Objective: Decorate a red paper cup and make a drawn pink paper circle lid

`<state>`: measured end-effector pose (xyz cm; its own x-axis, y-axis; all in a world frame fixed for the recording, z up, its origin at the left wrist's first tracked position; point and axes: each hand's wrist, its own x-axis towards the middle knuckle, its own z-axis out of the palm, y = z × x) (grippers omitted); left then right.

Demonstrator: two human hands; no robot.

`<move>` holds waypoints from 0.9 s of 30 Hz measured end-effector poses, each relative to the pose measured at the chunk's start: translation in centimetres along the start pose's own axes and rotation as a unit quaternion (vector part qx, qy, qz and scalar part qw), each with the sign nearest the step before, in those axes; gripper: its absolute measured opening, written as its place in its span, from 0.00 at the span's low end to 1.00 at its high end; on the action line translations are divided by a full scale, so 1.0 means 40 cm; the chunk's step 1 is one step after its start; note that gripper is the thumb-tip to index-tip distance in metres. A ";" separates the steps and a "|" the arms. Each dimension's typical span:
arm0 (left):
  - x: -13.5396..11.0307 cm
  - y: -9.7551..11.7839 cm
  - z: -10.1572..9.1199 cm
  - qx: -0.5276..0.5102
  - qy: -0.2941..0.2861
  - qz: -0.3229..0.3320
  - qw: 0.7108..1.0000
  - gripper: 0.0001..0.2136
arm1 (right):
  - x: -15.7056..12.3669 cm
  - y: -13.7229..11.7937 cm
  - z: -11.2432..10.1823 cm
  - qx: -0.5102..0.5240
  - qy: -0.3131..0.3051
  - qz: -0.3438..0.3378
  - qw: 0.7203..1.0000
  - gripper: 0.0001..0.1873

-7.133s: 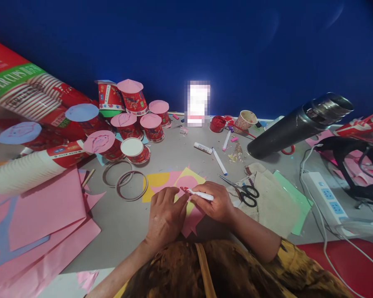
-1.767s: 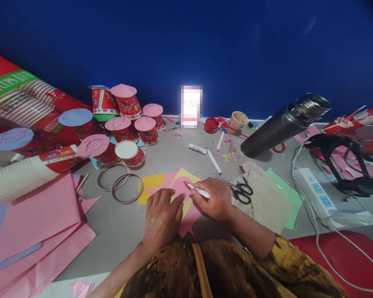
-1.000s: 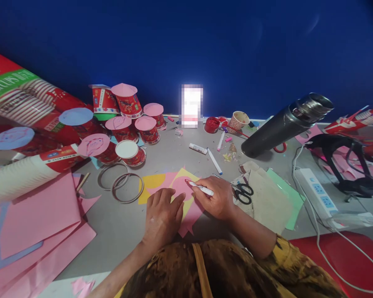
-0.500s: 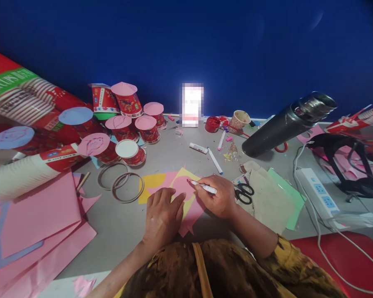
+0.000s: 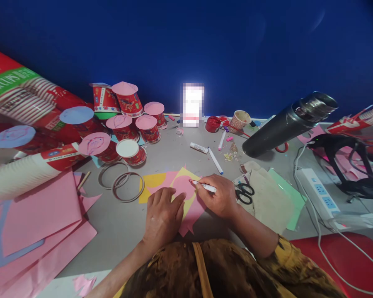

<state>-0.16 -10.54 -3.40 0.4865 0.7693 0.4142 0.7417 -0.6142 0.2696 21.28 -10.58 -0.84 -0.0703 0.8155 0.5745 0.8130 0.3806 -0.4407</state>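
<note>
My right hand (image 5: 216, 195) is closed around a white marker (image 5: 207, 187) with a red tip. The tip is at a round pink paper (image 5: 184, 185), which lies on a yellow sheet (image 5: 180, 174). More pink paper (image 5: 188, 225) shows under the yellow one. My left hand (image 5: 164, 213) rests with its fingers spread on the left part of these papers, holding nothing. Two grey rings (image 5: 128, 187) lie overlapping to the left of it. Black-handled scissors (image 5: 245, 193) lie just right of my right hand, partly on a beige cloth (image 5: 267, 198).
Red paper cups with pink and blue paper tops (image 5: 127, 103) stand at the back left, near stacked cups (image 5: 15, 178) and pink sheets (image 5: 40, 215). A lit phone (image 5: 192, 105) stands against the blue wall. At right are a black flask (image 5: 279, 128) and a power strip (image 5: 318, 192).
The marker's tip has shifted very slightly to the right over the pink circle. My left hand has stayed almost still.
</note>
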 end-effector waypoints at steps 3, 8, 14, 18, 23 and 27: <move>0.000 0.001 -0.002 -0.002 -0.005 -0.001 1.000 0.10 | 0.000 0.005 -0.004 -0.014 0.012 0.005 1.000 0.11; 0.000 0.001 -0.001 -0.001 0.001 0.000 1.000 0.10 | 0.002 0.004 -0.009 -0.004 0.025 0.013 1.000 0.12; -0.001 0.000 0.002 -0.001 0.006 0.004 1.000 0.09 | 0.002 0.010 -0.003 -0.016 0.016 0.010 1.000 0.12; 0.000 0.000 0.000 -0.002 0.004 0.002 1.000 0.09 | 0.008 0.013 -0.016 -0.019 0.041 0.017 0.999 0.14; -0.001 -0.001 0.000 0.000 -0.002 -0.001 1.000 0.10 | 0.014 -0.002 -0.019 0.020 0.025 0.018 0.999 0.12; -0.001 0.001 0.002 -0.001 0.002 0.001 1.000 0.10 | 0.011 -0.015 -0.003 0.059 -0.012 0.002 0.998 0.11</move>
<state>-0.12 -10.57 -3.47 0.4858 0.7677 0.4180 0.7402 -0.6156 0.2704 20.84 -10.50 -0.23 -0.0820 0.8264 0.5572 0.7395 0.4252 -0.5218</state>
